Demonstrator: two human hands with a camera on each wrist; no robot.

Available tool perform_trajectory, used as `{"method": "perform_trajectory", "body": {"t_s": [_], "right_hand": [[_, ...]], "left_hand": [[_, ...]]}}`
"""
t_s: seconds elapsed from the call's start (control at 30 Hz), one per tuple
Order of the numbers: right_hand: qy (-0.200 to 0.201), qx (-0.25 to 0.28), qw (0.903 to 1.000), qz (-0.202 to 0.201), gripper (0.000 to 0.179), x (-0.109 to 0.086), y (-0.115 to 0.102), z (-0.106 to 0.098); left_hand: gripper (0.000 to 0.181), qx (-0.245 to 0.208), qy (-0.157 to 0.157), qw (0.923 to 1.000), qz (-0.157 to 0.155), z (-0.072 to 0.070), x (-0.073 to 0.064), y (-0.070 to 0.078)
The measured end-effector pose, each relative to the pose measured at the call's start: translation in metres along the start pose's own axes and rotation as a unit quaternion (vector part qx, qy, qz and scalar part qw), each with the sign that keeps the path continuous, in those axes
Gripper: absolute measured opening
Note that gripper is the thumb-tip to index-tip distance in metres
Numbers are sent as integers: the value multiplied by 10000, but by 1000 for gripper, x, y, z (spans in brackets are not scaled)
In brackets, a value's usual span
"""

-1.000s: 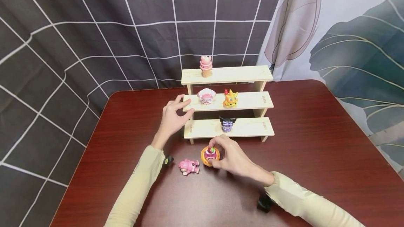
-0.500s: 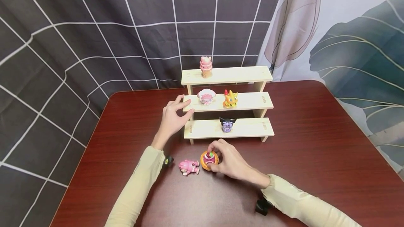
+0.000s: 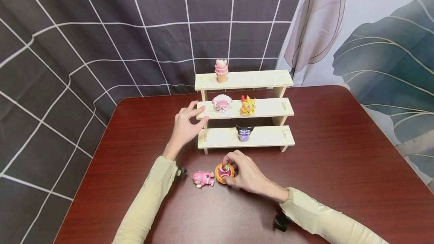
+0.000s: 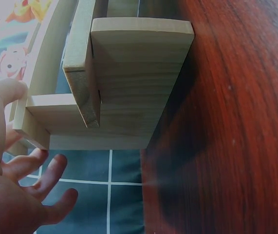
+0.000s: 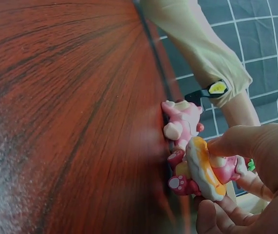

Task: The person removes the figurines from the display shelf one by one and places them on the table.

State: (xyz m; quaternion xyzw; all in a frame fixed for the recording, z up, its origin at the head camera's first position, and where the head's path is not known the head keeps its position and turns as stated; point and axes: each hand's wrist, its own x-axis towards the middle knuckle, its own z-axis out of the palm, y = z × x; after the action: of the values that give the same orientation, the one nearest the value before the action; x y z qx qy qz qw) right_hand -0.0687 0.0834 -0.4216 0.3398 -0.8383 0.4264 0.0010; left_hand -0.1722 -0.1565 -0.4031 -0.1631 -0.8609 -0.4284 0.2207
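My right hand (image 3: 249,174) pinches a toy figurine (image 3: 220,178) between thumb and fingers, low over the table in front of the shelf. In the right wrist view the figurine (image 5: 207,168) shows an orange and white ring around a pink body, with paw-print feet. Close beside it a pink bear figurine (image 3: 202,179) lies on its back. With thumb and finger, my left hand (image 3: 184,125) grips the left end of the middle board of a three-step wooden display shelf (image 3: 268,108). The left wrist view shows the other left fingers spread below that board end.
A pink figurine (image 3: 221,71) stands on the top step. On the middle step are a white-and-pink figurine (image 3: 222,103) and a yellow one (image 3: 248,105); a black-and-purple one (image 3: 244,133) occupies the bottom step. A dark checked curtain (image 3: 162,40) hangs behind the red-brown table (image 3: 332,153).
My right hand has moved slightly toward me and left with the ringed figurine, closer to the lying pink bear. The left hand keeps its place on the shelf.
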Motion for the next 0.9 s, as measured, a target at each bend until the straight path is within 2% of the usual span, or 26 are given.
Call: {"method": "perform_trajectory", "body": {"t_s": [0.33, 0.57, 0.9], "right_hand": [[-45, -108, 9999, -41, 38, 0, 1, 0], [-135, -195, 9997, 96, 38, 0, 1, 0], [-192, 3, 9997, 171, 39, -1, 0, -2]], "left_hand": [[38, -20, -23, 10000, -44, 0, 0, 0], [39, 8, -46, 10000, -78, 0, 0, 0], [40, 34, -70, 9999, -111, 1, 0, -1]]}}
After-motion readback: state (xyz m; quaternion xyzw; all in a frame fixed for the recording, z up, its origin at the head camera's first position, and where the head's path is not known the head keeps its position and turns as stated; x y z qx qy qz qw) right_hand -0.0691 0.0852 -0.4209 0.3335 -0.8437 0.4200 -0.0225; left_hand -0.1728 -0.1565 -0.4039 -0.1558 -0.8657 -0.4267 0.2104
